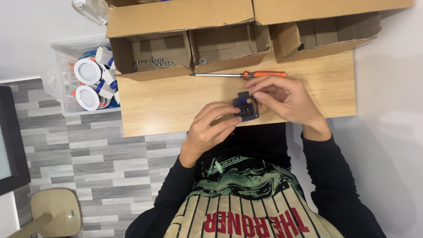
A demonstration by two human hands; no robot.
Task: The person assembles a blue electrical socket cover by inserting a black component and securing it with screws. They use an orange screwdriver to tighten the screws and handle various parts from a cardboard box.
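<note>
- As I look down from the head camera, both hands meet over the near edge of the desk (176,105), and a small blue square part (246,109) sits between them.
- Left hand (207,130): its fingers (220,115) are closed on the part's left side and lower edge, holding it just above the wood.
- Right hand (286,99): its fingers (260,94) are pinched together at the part's upper right corner; I cannot tell whether they also nip something small there.
- Key relation: the part lies at the fingertips of both hands, to the right of the left palm and to the left of the right palm; being roughly square, it shows no clear long axis.
- One orange-handled screwdriver (246,75) lies just beyond the right hand, its long axis running left to right, shaft pointing left; the right hand is much the nearer to it.
- Three open cardboard boxes (150,55) stand along the far edge; the left one holds loose screws (156,63), too many and too small to count, and the middle one holds a single small washer-like piece (203,60).
- One clear plastic bin (66,88) off the desk's left end shows two round white fittings (87,70) among blue parts.
</note>
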